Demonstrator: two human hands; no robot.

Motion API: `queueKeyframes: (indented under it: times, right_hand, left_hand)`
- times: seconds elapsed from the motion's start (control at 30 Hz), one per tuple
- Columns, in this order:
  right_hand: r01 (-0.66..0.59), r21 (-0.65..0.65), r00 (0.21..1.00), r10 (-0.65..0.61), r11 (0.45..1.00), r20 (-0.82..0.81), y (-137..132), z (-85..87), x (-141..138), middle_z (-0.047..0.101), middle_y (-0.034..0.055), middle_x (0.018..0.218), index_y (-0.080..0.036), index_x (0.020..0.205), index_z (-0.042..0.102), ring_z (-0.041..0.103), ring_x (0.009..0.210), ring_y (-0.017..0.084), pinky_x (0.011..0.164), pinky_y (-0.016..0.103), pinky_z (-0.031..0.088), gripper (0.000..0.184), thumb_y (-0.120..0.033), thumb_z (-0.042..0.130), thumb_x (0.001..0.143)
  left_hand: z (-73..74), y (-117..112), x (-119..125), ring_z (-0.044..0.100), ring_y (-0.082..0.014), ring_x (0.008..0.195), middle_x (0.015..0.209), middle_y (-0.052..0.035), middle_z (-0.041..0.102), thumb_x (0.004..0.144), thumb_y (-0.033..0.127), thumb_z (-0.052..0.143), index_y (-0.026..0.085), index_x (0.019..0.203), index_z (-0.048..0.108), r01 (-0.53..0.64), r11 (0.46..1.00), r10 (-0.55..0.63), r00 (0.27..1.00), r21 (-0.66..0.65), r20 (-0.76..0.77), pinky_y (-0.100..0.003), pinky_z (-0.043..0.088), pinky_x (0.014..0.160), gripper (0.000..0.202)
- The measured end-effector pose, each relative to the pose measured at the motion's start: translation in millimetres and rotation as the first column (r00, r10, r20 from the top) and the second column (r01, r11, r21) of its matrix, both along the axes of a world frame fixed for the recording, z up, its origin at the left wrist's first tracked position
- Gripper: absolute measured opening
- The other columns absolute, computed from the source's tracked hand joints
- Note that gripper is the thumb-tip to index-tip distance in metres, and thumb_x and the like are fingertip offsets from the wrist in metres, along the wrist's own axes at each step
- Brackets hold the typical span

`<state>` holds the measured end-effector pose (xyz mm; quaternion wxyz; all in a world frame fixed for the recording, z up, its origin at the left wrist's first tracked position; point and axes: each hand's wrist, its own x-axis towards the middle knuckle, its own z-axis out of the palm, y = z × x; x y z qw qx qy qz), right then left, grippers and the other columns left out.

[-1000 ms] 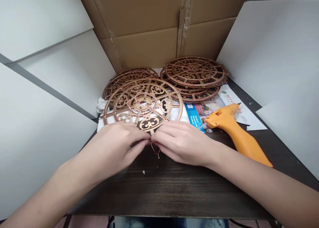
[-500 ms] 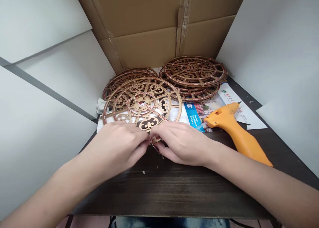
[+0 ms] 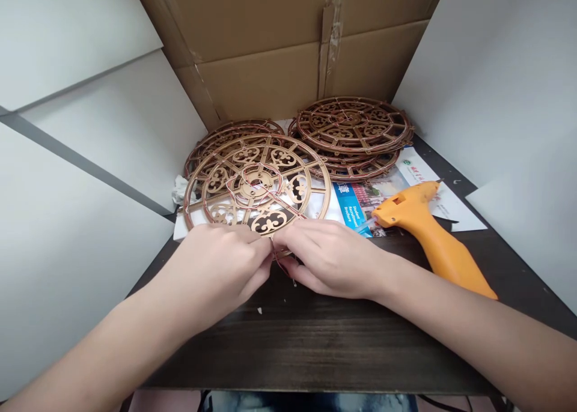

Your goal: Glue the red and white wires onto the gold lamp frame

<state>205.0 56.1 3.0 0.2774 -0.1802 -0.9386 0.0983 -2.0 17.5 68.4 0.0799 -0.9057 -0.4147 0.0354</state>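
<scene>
In front of me a round openwork wooden frame (image 3: 256,188), with scroll cut-outs and concentric rings, leans up at its far side on other frames. A thin red and white wire (image 3: 280,266) loops over its centre and runs down to its near rim. At that rim, my left hand (image 3: 229,260) is closed, fingertips pinched by the wire. Right beside it, almost touching, my right hand (image 3: 322,257) pinches at the same spot, the wire passing between its thumb and fingers. Both sets of fingertips partly hide the rim and the exact grip.
An orange glue gun (image 3: 433,232) lies right of my right hand, its nozzle pointing away. Stacked frames (image 3: 354,127) stand at the back right, more frames (image 3: 234,133) at the back left. A brochure (image 3: 354,211) lies beneath. Cardboard (image 3: 261,81) and white panels (image 3: 505,99) enclose the dark table (image 3: 315,352).
The view has shifted very slightly. Both hands stay at the near rim, and my left fingers have moved a little closer to the right ones.
</scene>
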Motion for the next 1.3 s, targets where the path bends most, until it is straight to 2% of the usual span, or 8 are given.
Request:
queueKeyframes:
  times: [0.13, 0.23, 0.57, 0.73, 1.17, 1.3]
  right_hand:
    - [-0.020, 0.001, 0.999, 0.020, 1.000, -0.025, -0.4, 0.0, 0.2, 0.068, 0.0050, 0.089, -0.016, 0.099, 0.056, 0.064, 0.080, 0.020, 0.071, 0.032, 0.050, 0.006, -0.013, 0.051, 0.097]
    - [-0.017, -0.004, 0.998, 0.016, 1.000, -0.054, -0.9, -0.3, -0.3, 0.067, 0.0046, 0.088, -0.016, 0.099, 0.055, 0.063, 0.079, 0.019, 0.071, 0.031, 0.050, 0.005, -0.013, 0.052, 0.097]
    - [-0.016, -0.045, 0.996, 0.012, 0.999, -0.085, -0.9, -3.8, -1.5, 0.065, 0.0036, 0.086, -0.016, 0.099, 0.052, 0.061, 0.076, 0.017, 0.069, 0.028, 0.049, 0.005, -0.012, 0.053, 0.096]
    - [-0.002, -0.016, 1.000, 0.001, 1.000, -0.028, 0.5, -7.0, -1.3, 0.065, 0.0039, 0.085, -0.017, 0.099, 0.052, 0.060, 0.076, 0.019, 0.068, 0.030, 0.047, 0.008, -0.010, 0.052, 0.094]
    - [-0.002, -0.040, 1.000, 0.002, 0.999, -0.010, -0.1, -6.0, -2.2, 0.067, 0.0052, 0.087, -0.019, 0.099, 0.047, 0.062, 0.078, 0.019, 0.070, 0.030, 0.049, 0.009, -0.011, 0.047, 0.096]
    - [0.008, -0.090, 0.999, -0.011, 0.996, -0.033, -1.2, -6.2, -2.3, 0.067, 0.0051, 0.087, -0.020, 0.099, 0.047, 0.064, 0.077, 0.019, 0.069, 0.030, 0.049, 0.008, -0.012, 0.048, 0.096]
  left_hand:
    - [6.0, -0.1, 7.4, 0.066, -0.0250, 0.057, 0.067, -0.0022, 0.069, 0.090, 0.023, 0.052, 0.022, 0.069, 0.061, -0.187, 0.977, 0.181, 0.981, -0.101, -0.064, -0.033, 0.026, 0.052, 0.023]
    - [9.7, -0.4, 13.7, 0.068, -0.0266, 0.060, 0.069, -0.0026, 0.070, 0.090, 0.025, 0.052, 0.022, 0.070, 0.063, -0.265, 0.956, 0.251, 0.961, -0.129, -0.112, -0.033, 0.024, 0.053, 0.023]
    - [6.5, -0.6, 15.0, 0.068, -0.0261, 0.063, 0.071, -0.0022, 0.071, 0.094, 0.030, 0.048, 0.024, 0.070, 0.064, -0.316, 0.934, 0.303, 0.948, -0.166, -0.099, -0.034, 0.027, 0.055, 0.029]
    - [2.6, -1.1, 23.1, 0.071, -0.0285, 0.065, 0.073, -0.0039, 0.072, 0.092, 0.027, 0.045, 0.022, 0.071, 0.065, -0.312, 0.942, 0.292, 0.944, -0.124, -0.155, -0.034, 0.021, 0.054, 0.030]
    - [-5.4, -4.7, 21.4, 0.067, -0.0235, 0.054, 0.063, -0.0035, 0.069, 0.086, 0.026, 0.054, 0.021, 0.064, 0.061, -0.309, 0.951, 0.309, 0.951, -0.010, -0.014, -0.030, 0.020, 0.049, 0.024]
    - [-5.5, -6.5, 22.6, 0.066, -0.0228, 0.051, 0.060, -0.0037, 0.068, 0.084, 0.026, 0.055, 0.021, 0.062, 0.061, -0.325, 0.946, 0.325, 0.946, 0.012, 0.014, -0.029, 0.020, 0.048, 0.024]
